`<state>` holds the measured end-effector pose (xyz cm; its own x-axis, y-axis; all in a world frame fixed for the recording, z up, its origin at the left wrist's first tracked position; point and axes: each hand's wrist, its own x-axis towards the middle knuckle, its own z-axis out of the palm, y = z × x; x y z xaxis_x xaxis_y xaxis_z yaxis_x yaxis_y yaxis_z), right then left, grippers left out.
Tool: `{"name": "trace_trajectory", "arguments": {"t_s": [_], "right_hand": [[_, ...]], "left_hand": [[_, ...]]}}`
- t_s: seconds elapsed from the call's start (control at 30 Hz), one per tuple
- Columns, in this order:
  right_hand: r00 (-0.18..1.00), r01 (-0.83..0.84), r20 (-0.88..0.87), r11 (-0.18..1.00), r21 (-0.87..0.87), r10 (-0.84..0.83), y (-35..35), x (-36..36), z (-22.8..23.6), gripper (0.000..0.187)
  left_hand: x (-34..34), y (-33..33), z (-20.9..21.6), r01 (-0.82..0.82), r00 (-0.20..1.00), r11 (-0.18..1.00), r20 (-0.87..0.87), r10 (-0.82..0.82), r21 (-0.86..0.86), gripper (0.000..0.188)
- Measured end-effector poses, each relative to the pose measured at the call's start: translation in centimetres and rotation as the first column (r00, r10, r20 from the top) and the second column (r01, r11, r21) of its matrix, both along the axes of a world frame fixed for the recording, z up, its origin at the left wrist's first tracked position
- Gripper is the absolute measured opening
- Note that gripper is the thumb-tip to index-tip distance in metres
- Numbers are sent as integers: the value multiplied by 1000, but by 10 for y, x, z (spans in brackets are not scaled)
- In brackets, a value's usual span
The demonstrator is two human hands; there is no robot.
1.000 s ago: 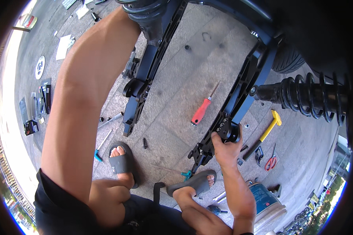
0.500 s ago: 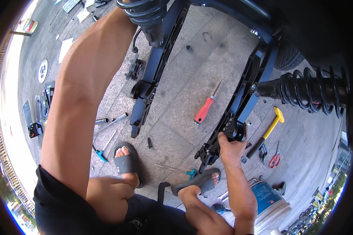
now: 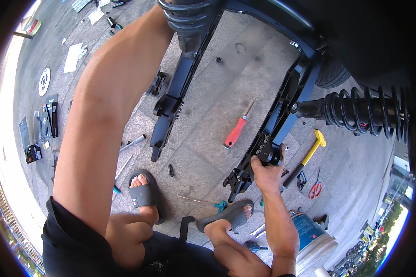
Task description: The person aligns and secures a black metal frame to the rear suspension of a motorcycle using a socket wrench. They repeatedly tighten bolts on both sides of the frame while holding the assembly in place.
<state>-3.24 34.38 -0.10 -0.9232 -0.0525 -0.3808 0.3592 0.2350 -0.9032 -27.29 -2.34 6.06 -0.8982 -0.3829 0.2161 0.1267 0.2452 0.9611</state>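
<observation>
Right hand (image 3: 267,177): thumb and fingers (image 3: 255,162) are clamped around the lower end of the right beam (image 3: 287,123), dark metal with a smooth flat face, cut-out lattice edge and rounded, drum-like bracket at the grip. Just up-left of the fingers, a screwdriver (image 3: 235,133) with red handle and slim metal shank lies on mottled grey stone paving (image 3: 203,134). To their right, near, lies a hammer (image 3: 311,153), yellow-headed with black grip; beyond it, a red-handled hand tool (image 3: 318,185) with narrow tip. Up-right, a black helical spring (image 3: 349,111) encircles its damper. Lower right stands a round bucket (image 3: 309,228), blue-sided. Well left, a matching left beam (image 3: 163,128). Left hand: fingers out of sight; state cannot be told.
</observation>
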Motion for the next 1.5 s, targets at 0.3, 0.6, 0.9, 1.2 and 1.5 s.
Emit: {"name": "trace_trajectory", "arguments": {"t_s": [0.3,0.6,0.9,1.2,1.5], "right_hand": [[1000,-11,23,1000,27,11,-1,-1,3,82],[989,-122,-63,979,165,134,14,-1,1,94],[943,-236,-236,972,22,234,12,-20,29,108],[897,-91,-425,992,91,122,-1,-4,-7,92],[846,-147,-422,904,402,325,8,-9,1,99]], "left_hand": [[1,2,1,0,1000,1000,-5,0,-1,32],[2,2,3,12,1000,1000,-1,-12,-1,35],[2,6,0,17,1000,1000,-8,-17,7,38],[16,2,0,1,1000,998,-26,1,64,41],[162,-11,-23,174,985,888,-80,-155,426,45]]}}
